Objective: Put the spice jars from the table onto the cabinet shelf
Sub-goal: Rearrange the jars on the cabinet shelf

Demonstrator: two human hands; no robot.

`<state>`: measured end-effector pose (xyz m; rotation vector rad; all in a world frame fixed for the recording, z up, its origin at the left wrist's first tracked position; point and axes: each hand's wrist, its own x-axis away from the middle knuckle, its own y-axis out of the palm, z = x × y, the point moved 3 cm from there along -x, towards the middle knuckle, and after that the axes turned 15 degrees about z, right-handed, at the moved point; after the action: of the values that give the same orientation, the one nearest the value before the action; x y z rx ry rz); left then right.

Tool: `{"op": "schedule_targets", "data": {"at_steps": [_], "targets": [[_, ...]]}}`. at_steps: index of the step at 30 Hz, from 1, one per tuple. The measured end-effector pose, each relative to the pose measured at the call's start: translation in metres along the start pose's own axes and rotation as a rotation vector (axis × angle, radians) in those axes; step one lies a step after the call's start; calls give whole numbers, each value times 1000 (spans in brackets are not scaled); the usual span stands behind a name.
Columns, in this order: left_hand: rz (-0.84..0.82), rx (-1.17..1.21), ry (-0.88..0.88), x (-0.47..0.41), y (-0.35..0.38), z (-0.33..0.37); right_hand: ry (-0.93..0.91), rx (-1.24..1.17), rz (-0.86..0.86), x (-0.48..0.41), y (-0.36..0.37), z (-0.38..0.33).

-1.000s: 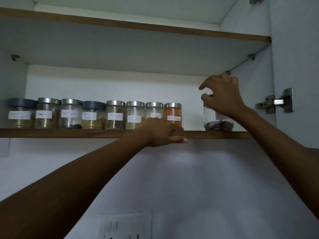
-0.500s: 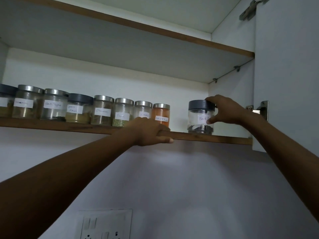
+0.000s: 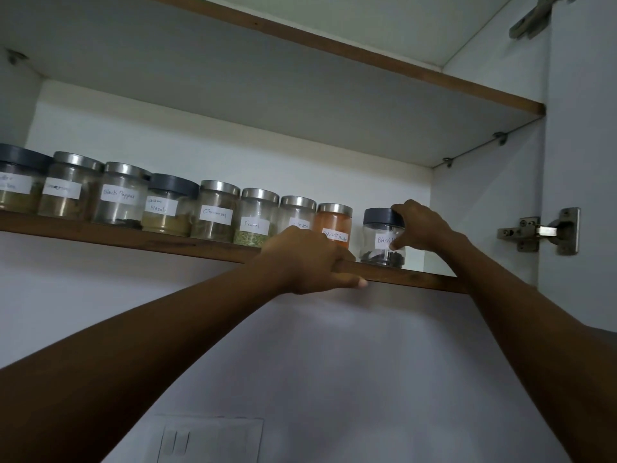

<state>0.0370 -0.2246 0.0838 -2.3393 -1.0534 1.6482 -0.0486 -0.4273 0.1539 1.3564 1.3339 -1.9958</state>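
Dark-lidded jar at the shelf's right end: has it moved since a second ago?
Yes. The dark-lidded jar, in the right hand, has slid left along the shelf: its gap to the orange jar has narrowed.

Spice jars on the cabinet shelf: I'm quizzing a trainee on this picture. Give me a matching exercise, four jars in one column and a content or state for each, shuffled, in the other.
Jars on the shelf:
1 Fennel jar
2 Red Chilli Powder jar
3 Garam Masala jar
4 far-right jar

States:
A held by the right hand
B orange-red powder
C green seeds, silver lid
D dark lid, tan powder

Pairs: 1-C, 2-B, 3-D, 4-A
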Motion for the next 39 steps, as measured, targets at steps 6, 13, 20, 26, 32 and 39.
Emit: {"op": "schedule_targets", "data": {"at_steps": [6,13,20,26,32,39], "targets": [[-5,-14,-19,0,-1,0,25,-8,-48,-19,24,-6],[-26,-15,-54,2,-1,0,38,14,-98,-31,43,-11],[-26,-33,-49,2,-2,0,62,-55,-197,-33,53,-7],[-33,-27,-67,0,0,-2,172,-185,-301,-30,59,-1],[-58,-9,-46,0,1,-2,260,-253,-165,-25,53,5],[-64,-30,-47,2,0,0,251,-128,174,-11,17,-4]]}}
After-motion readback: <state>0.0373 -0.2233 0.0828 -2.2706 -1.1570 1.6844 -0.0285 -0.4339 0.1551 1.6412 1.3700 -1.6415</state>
